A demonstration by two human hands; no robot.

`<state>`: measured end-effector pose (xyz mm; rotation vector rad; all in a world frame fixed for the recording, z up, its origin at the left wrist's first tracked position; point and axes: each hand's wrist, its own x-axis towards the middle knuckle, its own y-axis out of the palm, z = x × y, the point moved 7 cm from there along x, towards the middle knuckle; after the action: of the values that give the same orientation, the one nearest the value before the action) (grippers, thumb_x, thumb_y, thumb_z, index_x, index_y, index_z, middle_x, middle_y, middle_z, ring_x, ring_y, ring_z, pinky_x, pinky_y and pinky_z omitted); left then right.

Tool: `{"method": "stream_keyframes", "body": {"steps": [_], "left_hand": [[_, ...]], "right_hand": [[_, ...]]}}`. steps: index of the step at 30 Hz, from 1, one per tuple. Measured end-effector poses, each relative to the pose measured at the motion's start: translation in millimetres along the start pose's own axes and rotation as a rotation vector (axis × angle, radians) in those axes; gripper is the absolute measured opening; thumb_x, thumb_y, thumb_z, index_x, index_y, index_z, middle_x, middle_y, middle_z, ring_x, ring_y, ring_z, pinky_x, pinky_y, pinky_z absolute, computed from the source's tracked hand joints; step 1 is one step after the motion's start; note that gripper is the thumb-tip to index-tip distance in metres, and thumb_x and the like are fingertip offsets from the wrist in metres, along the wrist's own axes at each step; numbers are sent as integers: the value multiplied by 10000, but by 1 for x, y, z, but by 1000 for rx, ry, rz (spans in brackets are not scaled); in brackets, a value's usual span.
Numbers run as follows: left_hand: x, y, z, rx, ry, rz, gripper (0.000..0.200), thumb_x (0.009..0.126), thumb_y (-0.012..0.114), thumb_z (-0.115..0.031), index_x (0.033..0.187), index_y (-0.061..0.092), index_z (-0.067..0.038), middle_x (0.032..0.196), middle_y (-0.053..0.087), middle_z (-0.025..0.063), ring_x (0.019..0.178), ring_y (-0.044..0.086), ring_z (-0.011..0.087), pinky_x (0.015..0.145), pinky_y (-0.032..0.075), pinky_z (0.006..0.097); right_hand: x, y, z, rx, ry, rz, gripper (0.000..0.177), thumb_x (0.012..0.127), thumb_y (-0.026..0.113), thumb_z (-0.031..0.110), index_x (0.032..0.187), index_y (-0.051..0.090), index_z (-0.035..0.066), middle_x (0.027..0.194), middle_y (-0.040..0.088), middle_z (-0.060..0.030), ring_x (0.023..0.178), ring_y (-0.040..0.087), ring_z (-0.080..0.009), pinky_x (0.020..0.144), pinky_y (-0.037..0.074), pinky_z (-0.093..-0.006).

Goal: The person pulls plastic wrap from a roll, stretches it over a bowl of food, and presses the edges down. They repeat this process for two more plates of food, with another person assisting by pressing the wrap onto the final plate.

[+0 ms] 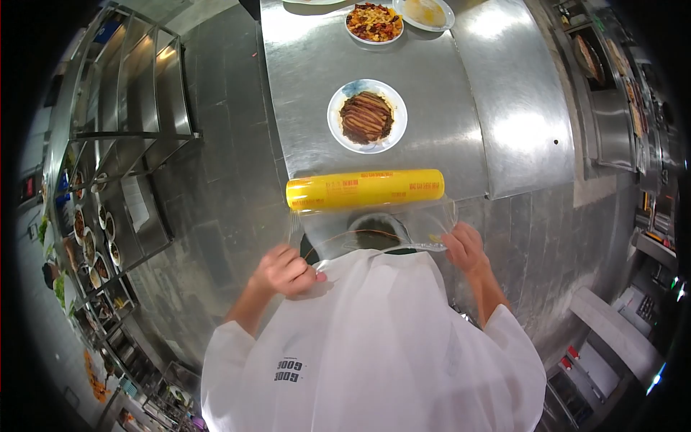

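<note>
A yellow roll of cling film (363, 189) lies across the near edge of the steel table. A clear sheet of plastic film (331, 225) hangs from it toward my body. My left hand (286, 271) is closed on the left corner of the film, just in front of my white top. On the other side, my right hand (464, 247) pinches the right corner, where the film bunches into a strip. Beyond the roll stands a white plate (335, 131) with sliced, browned meat (367, 117) on it.
Farther back on the steel table (309, 86) are a bowl of chopped food (374, 23) and a white dish with yellowish contents (427, 13). A metal rack (137, 135) stands at left, with several filled plates on shelves below. A dark round bin (374, 229) sits below the film.
</note>
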<state>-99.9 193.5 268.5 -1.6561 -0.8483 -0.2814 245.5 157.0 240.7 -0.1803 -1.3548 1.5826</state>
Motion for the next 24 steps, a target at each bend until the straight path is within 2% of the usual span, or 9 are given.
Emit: {"method": "stream_keyframes", "body": {"steps": [3,7,9,11,15,17,19,22,24], "left_hand": [[11,-21,-11,-33,2,-11,410,839,818,-240,698,446,-139,652,268,5,497,344,154,448,275,299],[28,-48,-32,-58,49,-28,388,864,811,-254,723,472,-128,666,261,-2,498,322,142,438,245,298],[34,-62,-40,-69,46,-27,376,881,806,-260,741,485,-123,667,274,-8,498,313,132,437,240,291],[39,-78,-50,-26,76,-93,447,955,756,-352,755,465,-77,672,332,9,462,307,139,436,227,298],[51,-111,-65,-9,90,-119,463,990,692,-439,779,468,-94,674,368,12,465,325,141,447,239,318],[59,-127,-78,60,66,-171,473,1012,638,-483,777,453,-116,674,355,9,492,356,149,475,251,339],[63,-147,-80,61,-108,-209,500,1026,607,-497,756,412,-125,673,335,6,513,370,151,499,255,352],[83,-161,-75,109,3,-226,527,1033,595,-503,740,375,-123,696,348,5,507,348,144,482,214,330],[110,-164,-63,151,128,-178,508,1051,570,-485,734,403,-124,710,374,7,499,330,141,452,175,313]], "right_hand": [[1,-18,15,100,-49,22,269,688,728,-54,924,631,34,755,523,-48,627,534,-221,496,427,-325],[14,-54,39,64,-60,20,279,674,743,-57,910,621,30,754,509,-38,625,518,-203,491,420,-310],[22,-75,52,47,-92,-51,296,662,734,-69,910,608,31,763,506,-39,621,501,-191,519,464,-305],[27,-90,63,11,-138,-80,288,669,716,-66,915,605,34,771,506,-40,622,493,-185,539,492,-308],[40,-126,86,15,-214,-145,270,691,660,-50,936,605,50,792,502,-39,629,478,-172,590,561,-327],[49,-139,93,61,-291,-216,261,697,656,-42,934,606,56,794,500,-37,629,477,-170,592,563,-336],[54,-153,98,107,-367,-283,251,704,651,-34,932,608,61,796,498,-34,629,477,-169,595,565,-345],[62,-175,93,143,-467,-354,278,676,667,-42,932,639,65,814,516,-33,635,508,-182,598,560,-351],[81,-180,77,57,-318,-219,265,690,705,-30,937,678,59,832,572,-47,649,548,-197,614,560,-355]]}}
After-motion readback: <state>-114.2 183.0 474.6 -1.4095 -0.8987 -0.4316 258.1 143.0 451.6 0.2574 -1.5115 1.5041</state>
